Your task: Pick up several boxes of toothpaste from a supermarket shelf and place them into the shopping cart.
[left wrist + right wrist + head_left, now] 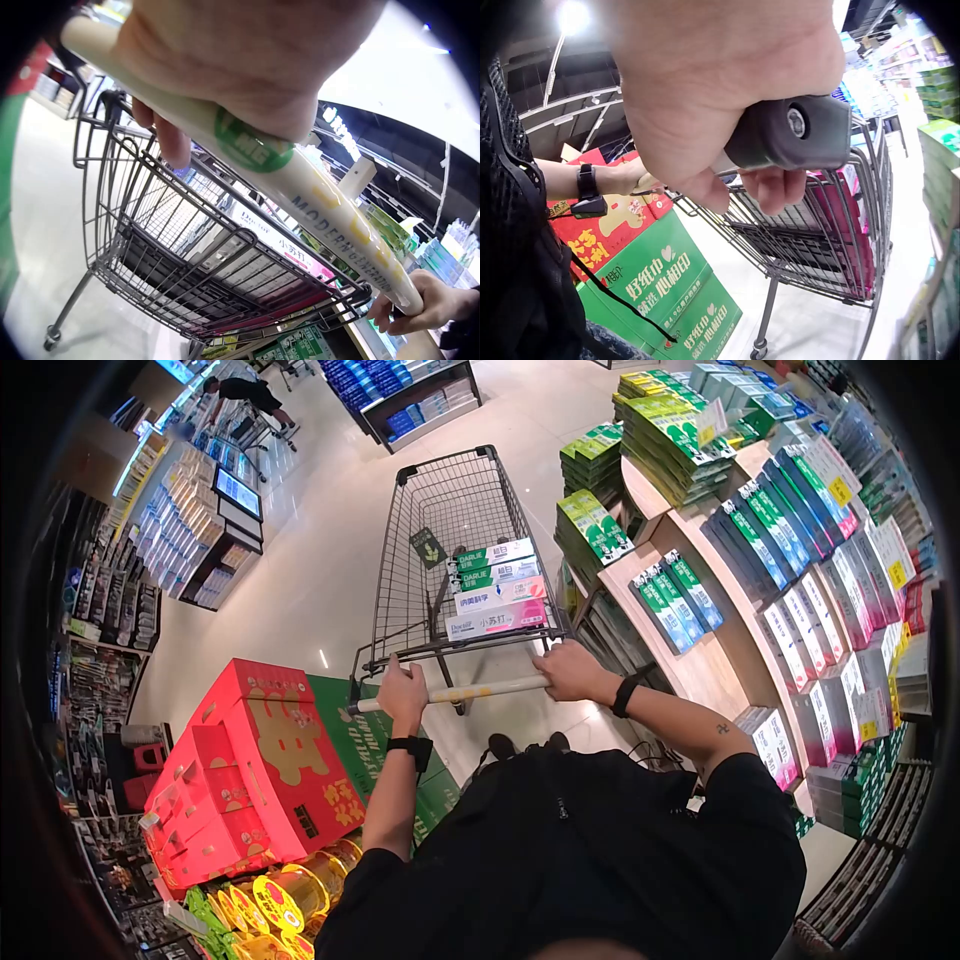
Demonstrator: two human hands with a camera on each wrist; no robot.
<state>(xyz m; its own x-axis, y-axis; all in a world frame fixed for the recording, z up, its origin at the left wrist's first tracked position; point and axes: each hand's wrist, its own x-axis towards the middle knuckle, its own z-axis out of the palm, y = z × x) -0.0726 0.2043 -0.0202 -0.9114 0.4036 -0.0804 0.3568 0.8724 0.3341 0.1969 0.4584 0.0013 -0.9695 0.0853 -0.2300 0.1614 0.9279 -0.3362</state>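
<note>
Both hands are on the pale push bar (pixel 485 689) of a wire shopping cart (pixel 455 485). My left hand (pixel 402 694) grips it near the left end; in the left wrist view its fingers curl over the bar beside a green round logo. At the other end my right hand (pixel 574 671) is wrapped round the bar, close to the dark end fitting (pixel 799 131) seen in the right wrist view. Several toothpaste boxes lie stacked in the cart's near part: green-and-white Darlie boxes (pixel 476 576) and, nearest the bar, a white-and-pink box (pixel 490 622).
Stacked red gift boxes (pixel 235 770) and green cartons (pixel 345 725) stand close on the left. A curved wooden display (pixel 640 575) loaded with toothpaste boxes runs along the right. Ahead are a blue-box display (pixel 410 405) and pale floor (pixel 310 510). A person (pixel 250 395) bends far left.
</note>
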